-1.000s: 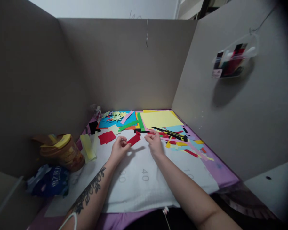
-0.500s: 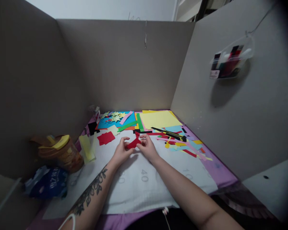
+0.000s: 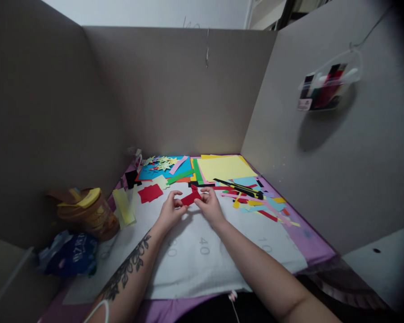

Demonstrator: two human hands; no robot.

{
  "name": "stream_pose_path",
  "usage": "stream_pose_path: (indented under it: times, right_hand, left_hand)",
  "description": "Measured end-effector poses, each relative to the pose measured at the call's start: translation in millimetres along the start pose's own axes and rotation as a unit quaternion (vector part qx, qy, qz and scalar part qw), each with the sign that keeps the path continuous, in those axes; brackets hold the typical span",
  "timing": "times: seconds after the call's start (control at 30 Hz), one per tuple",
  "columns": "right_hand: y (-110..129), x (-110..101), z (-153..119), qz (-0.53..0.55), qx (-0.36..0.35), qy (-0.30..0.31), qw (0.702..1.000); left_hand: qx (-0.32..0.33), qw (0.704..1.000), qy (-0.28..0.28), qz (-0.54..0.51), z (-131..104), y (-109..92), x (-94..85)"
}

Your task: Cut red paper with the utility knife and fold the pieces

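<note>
A small piece of red paper is held level above the white mat, stretched between my two hands. My left hand pinches its left end between thumb and fingers. At the right end, my right hand grips it, thumb in front and fingers curled behind. Just behind it another bit of red shows; whether it is part of the same paper I cannot tell. To the left of my left hand lie several red paper pieces in a loose stack.
A black and yellow utility knife rests on scattered paper strips at the right. Yellow sheets and a blue sheet with paper stars lie at the back. A brown tub and blue packet stand left.
The red paper has turned in my fingers, from a bent, angled shape to a flatter, rectangular face. Both hands stay close to where they were; the view has shifted slightly.
</note>
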State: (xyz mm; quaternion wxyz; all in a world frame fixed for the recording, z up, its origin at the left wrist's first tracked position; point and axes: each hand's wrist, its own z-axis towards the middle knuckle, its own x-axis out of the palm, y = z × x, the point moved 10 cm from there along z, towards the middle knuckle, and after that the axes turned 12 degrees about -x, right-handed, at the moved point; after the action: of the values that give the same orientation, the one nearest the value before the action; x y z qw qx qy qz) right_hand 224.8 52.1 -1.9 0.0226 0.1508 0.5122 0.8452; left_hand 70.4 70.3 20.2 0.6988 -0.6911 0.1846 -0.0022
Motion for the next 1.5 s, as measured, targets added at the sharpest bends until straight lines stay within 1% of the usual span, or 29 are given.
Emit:
stream_pose_path:
  times: [0.13,0.2,0.37,0.5,0.6,0.7,0.83,0.93,1.03,1.1,1.17,1.23,1.3,1.4,1.5]
  right_hand:
    - [-1.3,-4.2,0.6,0.013,0.003,-0.019,1.0]
    - [-1.7,-3.6,0.2,0.014,0.006,-0.016,1.0]
    - [0.4,5.9,-2.1,0.018,0.001,0.009,1.0]
    - [-1.2,19.0,-4.7,0.04,0.008,0.037,0.998]
    - [-6.2,20.9,-7.6,0.005,0.026,0.037,0.999]
    - [-7.6,16.3,-8.7,-0.031,0.033,0.02,0.999]
    - [-3.3,6.1,-2.3,0.0,0.024,-0.009,1.0]
    - [-1.7,-13.2,7.9,0.014,0.019,-0.053,0.998]
    - [2.9,-35.6,17.9,0.01,-0.004,-0.096,0.995]
    - [8.4,-43.9,21.4,-0.009,-0.029,-0.102,0.994]
    - [13.3,-40.7,21.6,-0.046,-0.05,-0.073,0.995]
    - [16.7,-27.7,18.6,-0.093,-0.065,-0.017,0.993]
    - [20.7,-12.1,14.0,-0.138,-0.085,0.04,0.986]
    - [26.8,4.0,8.2,-0.182,-0.117,0.096,0.972]
    - [27.8,9.3,5.6,-0.203,-0.128,0.121,0.963]
  left_hand:
    - [-0.015,1.0,0.016,-0.013,1.4,6.3,4.8]
    - [-0.022,0.999,0.021,-0.028,1.9,8.7,5.9]
    - [-0.029,0.999,-0.005,-0.024,0.6,4.7,0.7]
    - [-0.022,0.998,-0.029,-0.046,-0.3,1.2,-4.9]
    - [-0.012,0.998,-0.033,-0.05,1.4,4.5,-5.3]
    - [-0.012,0.999,-0.018,-0.047,3.2,8.3,-1.8]
    - [-0.017,0.999,-0.015,-0.035,2.2,4.9,-0.3]
    - [-0.019,0.999,-0.014,-0.027,1.0,1.7,-0.9]
    - [-0.018,1.0,-0.011,-0.018,1.9,2.7,-3.8]
    - [-0.017,1.0,-0.025,-0.003,3.3,4.8,-10.1]
    - [-0.006,0.999,-0.047,0.023,4.0,4.6,-16.9]
    - [0.013,0.996,-0.067,0.06,3.3,1.6,-21.2]
    - [0.034,0.991,-0.08,0.106,1.6,-2.0,-21.8]
    - [0.049,0.982,-0.08,0.164,0.0,-3.5,-17.5]
    - [0.045,0.979,-0.068,0.188,0.6,-0.4,-13.4]
